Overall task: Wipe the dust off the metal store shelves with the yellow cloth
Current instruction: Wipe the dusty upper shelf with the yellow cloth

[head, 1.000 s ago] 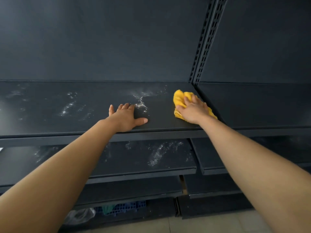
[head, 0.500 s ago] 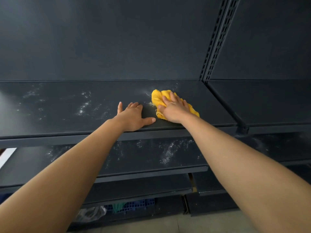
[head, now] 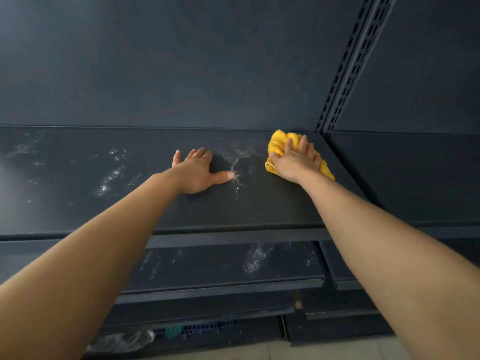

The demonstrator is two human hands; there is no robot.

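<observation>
The dark metal shelf [head: 259, 203] runs across the middle of the view. A crumpled yellow cloth [head: 279, 144] lies near the shelf's back right corner, with my right hand [head: 296, 162] pressing flat on top of it, fingers spread. My left hand [head: 198, 172] rests palm-down on the shelf to the left of the cloth, fingers straight, thumb out to the right. White dust [head: 239, 165] streaks the shelf between the two hands, and more dust [head: 111, 175] lies further left. The shelf patch in front of the cloth looks dark and clean.
A slotted upright post [head: 350, 63] stands at the right, behind the cloth. A lower shelf [head: 220, 266] carries dust too. Under the bottom shelf lie a blue crate [head: 205, 327] and a clear plastic bag [head: 124, 341]. The neighbouring shelf section [head: 402, 178] extends to the right.
My right hand has pushed the yellow cloth back and to the right, away from the left hand toward the rear corner. The left hand has stayed flat on the shelf.
</observation>
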